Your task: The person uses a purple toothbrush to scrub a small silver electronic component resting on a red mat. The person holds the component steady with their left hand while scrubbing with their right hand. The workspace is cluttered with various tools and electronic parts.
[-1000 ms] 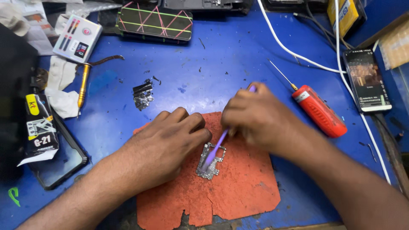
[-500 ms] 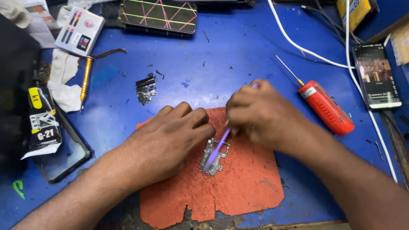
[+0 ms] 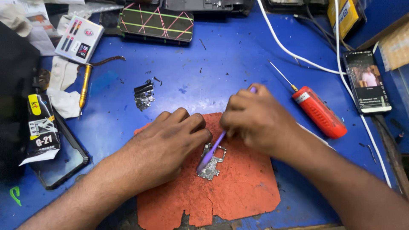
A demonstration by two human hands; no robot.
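While the left hand (image 3: 170, 140) pins the thin, likely fragile circuit board (image 3: 211, 161) by its edge on the orange mat (image 3: 238, 191), the right hand (image 3: 255, 119), closed, grips a purple brush (image 3: 213, 150).

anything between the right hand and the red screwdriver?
Nothing. In the head view the stretch from the right hand to the red screwdriver is bare blue bench top.

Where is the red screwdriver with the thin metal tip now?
In the head view, the red screwdriver with the thin metal tip lies on the blue table, just beyond the right hand, left of the black phone.
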